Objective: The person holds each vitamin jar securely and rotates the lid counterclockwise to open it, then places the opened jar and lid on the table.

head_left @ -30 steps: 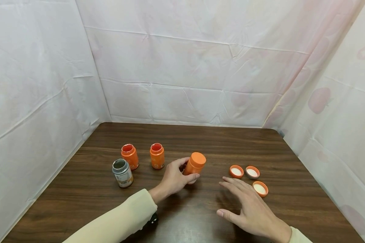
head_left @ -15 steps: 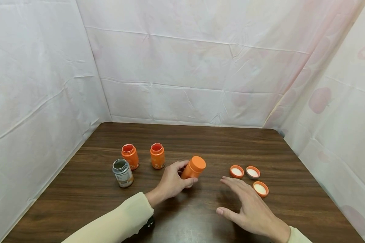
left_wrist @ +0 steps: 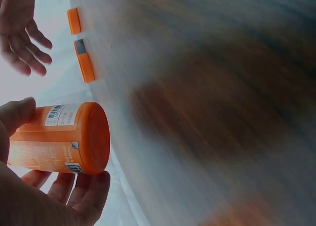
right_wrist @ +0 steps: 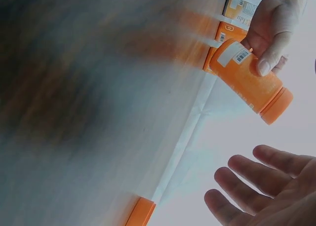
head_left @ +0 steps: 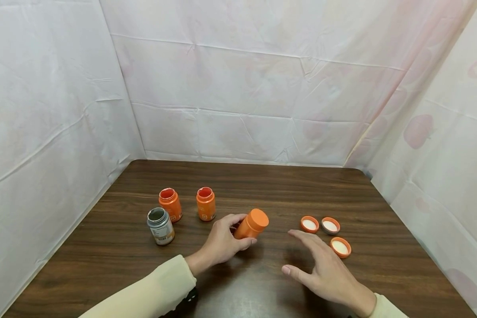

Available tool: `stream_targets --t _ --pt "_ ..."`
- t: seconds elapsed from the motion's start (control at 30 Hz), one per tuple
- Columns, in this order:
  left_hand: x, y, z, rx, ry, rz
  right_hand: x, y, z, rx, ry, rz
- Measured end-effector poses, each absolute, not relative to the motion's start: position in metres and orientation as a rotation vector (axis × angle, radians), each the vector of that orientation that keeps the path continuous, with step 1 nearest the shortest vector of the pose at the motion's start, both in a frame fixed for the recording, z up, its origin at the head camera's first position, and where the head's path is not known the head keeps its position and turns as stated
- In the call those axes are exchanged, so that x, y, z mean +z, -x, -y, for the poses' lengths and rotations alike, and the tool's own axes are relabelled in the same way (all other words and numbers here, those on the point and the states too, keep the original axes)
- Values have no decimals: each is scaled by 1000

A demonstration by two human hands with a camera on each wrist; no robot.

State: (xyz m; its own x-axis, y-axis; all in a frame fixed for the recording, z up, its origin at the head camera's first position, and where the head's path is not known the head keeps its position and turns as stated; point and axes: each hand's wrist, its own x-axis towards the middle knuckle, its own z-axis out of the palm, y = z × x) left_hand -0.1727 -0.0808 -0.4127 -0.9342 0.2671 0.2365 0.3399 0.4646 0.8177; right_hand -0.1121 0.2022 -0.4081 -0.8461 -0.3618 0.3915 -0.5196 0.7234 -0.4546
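Observation:
My left hand (head_left: 221,242) grips an orange bottle (head_left: 251,224) around its body, capped and tilted with the orange cap towards the right. In the left wrist view the bottle's base (left_wrist: 96,138) shows above the table, with labels and barcodes along its side. My right hand (head_left: 327,274) hovers to the right of the bottle, fingers extended and apart from it, holding nothing. Close beyond that hand lie three round lids, insides up: an orange lid (head_left: 309,224), a dark-sided lid (head_left: 331,225) with an orange rim and another orange lid (head_left: 340,247).
On the left of the dark wooden table (head_left: 270,185) stand a grey uncapped bottle (head_left: 161,229), an orange uncapped bottle (head_left: 171,207) behind it and a second orange uncapped bottle (head_left: 206,207). Pale curtains (head_left: 238,84) surround the table's back and sides.
My left hand has shifted slightly nearer and to the left, and the bottle in it has lowered and leaned further right. The right hand is almost still; the lids and uncapped bottles stay put.

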Motion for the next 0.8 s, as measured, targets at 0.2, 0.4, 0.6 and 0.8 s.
stream_targets --t 0.2,0.4,0.6,0.8 --pt "-414 171 84 -1462 559 2623 -407 116 -200 871 -685 2628" --pt "-415 168 86 -1441 590 2642 -407 118 -196 919 -688 2613" --pt "-415 164 87 -1435 607 2648 -407 122 -194 959 -708 2578" --pt "-415 163 87 -1419 620 2646 -407 126 -191 991 -742 2573"
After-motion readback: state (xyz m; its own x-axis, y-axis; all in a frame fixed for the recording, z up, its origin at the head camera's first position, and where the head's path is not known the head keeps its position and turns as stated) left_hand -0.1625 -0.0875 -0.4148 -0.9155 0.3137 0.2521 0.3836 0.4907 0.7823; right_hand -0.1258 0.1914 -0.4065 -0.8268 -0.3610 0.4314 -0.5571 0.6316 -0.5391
